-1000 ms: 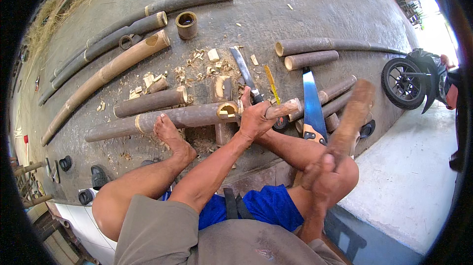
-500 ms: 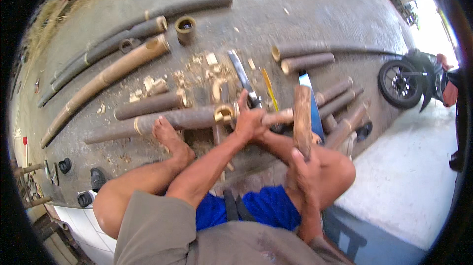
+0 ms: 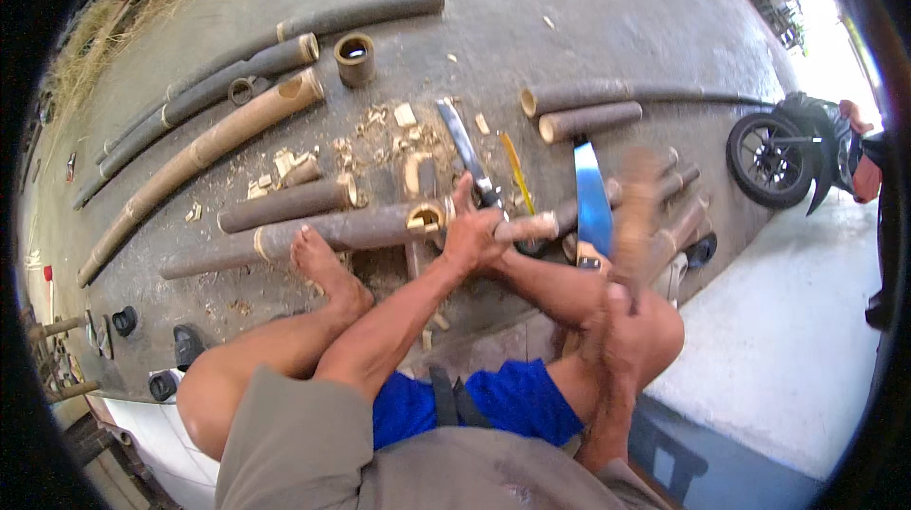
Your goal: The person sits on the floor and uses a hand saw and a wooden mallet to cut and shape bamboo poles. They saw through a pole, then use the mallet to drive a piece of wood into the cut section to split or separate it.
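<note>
My left hand [image 3: 472, 237] is closed round the pale wooden handle of a chisel [image 3: 531, 226]. The chisel's blade end is hidden by the hand, at the cut opening in a grey-brown bamboo pole [image 3: 342, 228]. My bare left foot rests against that pole. To the right, my right hand [image 3: 622, 320] grips a wooden mallet [image 3: 638, 211], raised above my knee and smeared by motion. Just left of the mallet lies a handsaw [image 3: 593, 192] with a bluish blade and wooden handle. Beyond my left hand are a long steel blade [image 3: 459, 135] and a yellow strip-shaped tool [image 3: 515, 164].
Wood chips [image 3: 288, 164] litter the concrete floor. Long bamboo poles [image 3: 209, 145] lie at the far left, near a short bamboo ring [image 3: 355, 59]. More bamboo [image 3: 607, 121] lies to the right. A motorcycle wheel [image 3: 771, 161] stands beside a white ledge [image 3: 769, 320].
The mallet and my right hand have swung to the right, away from the chisel handle, uncovering the handle's end and more of the saw. My left hand has barely shifted.
</note>
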{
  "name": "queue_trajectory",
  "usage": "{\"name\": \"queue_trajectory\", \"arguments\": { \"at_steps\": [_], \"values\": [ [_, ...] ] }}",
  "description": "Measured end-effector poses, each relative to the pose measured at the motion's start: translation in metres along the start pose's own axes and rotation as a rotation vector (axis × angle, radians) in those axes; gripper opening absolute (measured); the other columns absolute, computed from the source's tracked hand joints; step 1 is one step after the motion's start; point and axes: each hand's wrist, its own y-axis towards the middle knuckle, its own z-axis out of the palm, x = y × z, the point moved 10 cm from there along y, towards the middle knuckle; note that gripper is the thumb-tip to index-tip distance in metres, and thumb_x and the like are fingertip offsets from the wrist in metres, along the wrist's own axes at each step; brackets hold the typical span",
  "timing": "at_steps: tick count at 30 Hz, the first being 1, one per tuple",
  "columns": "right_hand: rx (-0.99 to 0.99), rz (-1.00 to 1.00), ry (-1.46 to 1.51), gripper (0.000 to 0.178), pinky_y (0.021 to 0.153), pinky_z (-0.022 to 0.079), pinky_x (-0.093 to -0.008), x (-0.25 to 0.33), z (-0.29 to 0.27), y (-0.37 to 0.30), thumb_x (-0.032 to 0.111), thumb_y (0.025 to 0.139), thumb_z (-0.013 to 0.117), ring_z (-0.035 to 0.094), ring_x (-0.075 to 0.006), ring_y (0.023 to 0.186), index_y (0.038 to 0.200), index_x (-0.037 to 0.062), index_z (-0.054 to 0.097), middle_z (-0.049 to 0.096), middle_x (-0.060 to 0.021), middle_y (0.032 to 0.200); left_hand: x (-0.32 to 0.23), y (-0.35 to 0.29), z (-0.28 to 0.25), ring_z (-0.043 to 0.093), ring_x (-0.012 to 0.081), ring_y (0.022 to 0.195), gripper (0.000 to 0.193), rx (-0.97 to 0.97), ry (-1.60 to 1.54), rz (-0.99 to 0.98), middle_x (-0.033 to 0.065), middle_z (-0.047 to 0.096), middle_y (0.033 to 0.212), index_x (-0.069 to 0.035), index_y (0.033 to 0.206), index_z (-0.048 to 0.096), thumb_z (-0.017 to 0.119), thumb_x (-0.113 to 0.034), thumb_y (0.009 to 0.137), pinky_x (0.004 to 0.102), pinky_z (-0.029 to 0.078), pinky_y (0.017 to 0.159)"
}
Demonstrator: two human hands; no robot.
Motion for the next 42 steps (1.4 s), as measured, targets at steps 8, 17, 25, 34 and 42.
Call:
{"name": "queue_trajectory", "arguments": {
  "at_steps": [8,17,25,34,42],
  "values": [
    [0.378,-0.025,0.418,0.033,0.048,0.049,-0.0302,-0.042,0.061,-0.008,0.030,0.099,0.065,0.060,-0.0160,0.054,0.114,0.0002,0.063,0.062,-0.0060,0.073,-0.002,-0.009,-0.017,0.070,0.0352,0.079,0.022,-0.049,-0.016,-0.044,0.0121,0.068,0.082,-0.011,0.088,0.068,0.082,-0.021,0.075,0.0422,0.055,0.068],
    [0.313,0.081,0.549,0.043,0.051,0.048,-0.0288,-0.035,0.053,-0.016,0.032,0.096,0.071,0.060,-0.0122,0.059,0.124,0.0012,0.062,0.065,-0.0049,0.081,0.034,-0.025,-0.193,0.057,0.0116,0.078,0.018,-0.855,-0.319,-0.339,0.0053,0.064,0.085,0.002,0.102,0.061,0.071,-0.008,0.090,0.0305,0.050,0.071],
    [0.495,-0.067,0.429,0.044,0.085,0.052,-0.0316,0.009,0.094,-0.050,0.030,0.095,0.072,0.063,-0.0141,0.093,0.127,-0.0003,0.063,0.069,-0.0034,0.100,0.049,-0.067,-0.143,0.059,0.0113,0.081,0.024,-0.753,-0.815,-0.436,0.0025,0.063,0.090,-0.003,0.105,0.058,0.073,-0.015,0.092,0.0287,0.049,0.072],
    [0.586,-0.619,0.318,0.072,0.086,0.056,-0.0390,0.148,0.109,-0.062,0.034,0.092,0.074,0.072,-0.0235,0.093,0.147,-0.0026,0.046,0.074,-0.0171,0.098,0.123,-0.095,-0.139,0.043,0.0103,0.048,0.023,-0.949,-1.386,-0.534,-0.0009,0.045,0.060,-0.011,0.082,0.048,0.069,-0.013,0.091,0.0289,0.037,0.047],
    [0.751,-1.188,-0.195,0.080,0.069,0.057,-0.0474,0.270,0.169,-0.094,0.047,0.090,0.072,0.073,-0.0392,0.078,0.150,0.0053,0.042,0.071,-0.0260,0.090,0.135,-0.127,-0.122,0.048,0.0127,0.055,0.016,-1.131,-1.190,-0.544,0.0006,0.049,0.065,-0.008,0.083,0.051,0.063,-0.011,0.094,0.0318,0.042,0.052]
  ]
}}
